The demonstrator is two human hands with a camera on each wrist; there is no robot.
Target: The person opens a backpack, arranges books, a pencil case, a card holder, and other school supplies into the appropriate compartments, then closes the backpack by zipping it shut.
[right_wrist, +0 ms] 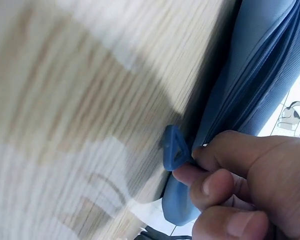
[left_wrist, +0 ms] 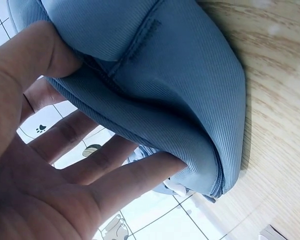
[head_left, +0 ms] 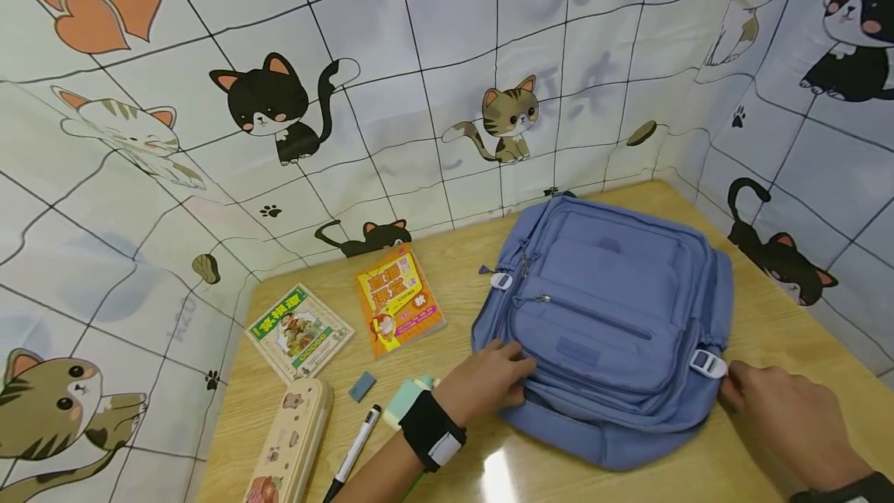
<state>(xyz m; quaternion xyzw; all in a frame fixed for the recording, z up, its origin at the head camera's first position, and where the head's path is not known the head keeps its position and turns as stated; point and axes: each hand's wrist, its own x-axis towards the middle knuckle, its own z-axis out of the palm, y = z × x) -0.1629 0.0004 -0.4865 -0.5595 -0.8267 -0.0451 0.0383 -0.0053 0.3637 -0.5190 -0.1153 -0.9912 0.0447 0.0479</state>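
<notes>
Closest in, at the four o'clock of the blue backpack (head_left: 615, 352), my right hand (head_left: 785, 418) pinches the base of a blue triangular tab (right_wrist: 169, 150), and with only fingertips there, a hard tug could make them slip; across at eight o'clock my left hand (head_left: 485, 383) grips a fabric edge (left_wrist: 135, 122), which might bunch and snag if I let it sag. The backpack lies at my one o'clock on the table (head_left: 768, 328), and an uneven pull could slew it into the orange book (head_left: 400, 303) at its nine o'clock.

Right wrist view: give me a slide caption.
Right hand pinches a triangular blue pull tab beside the backpack.
</notes>
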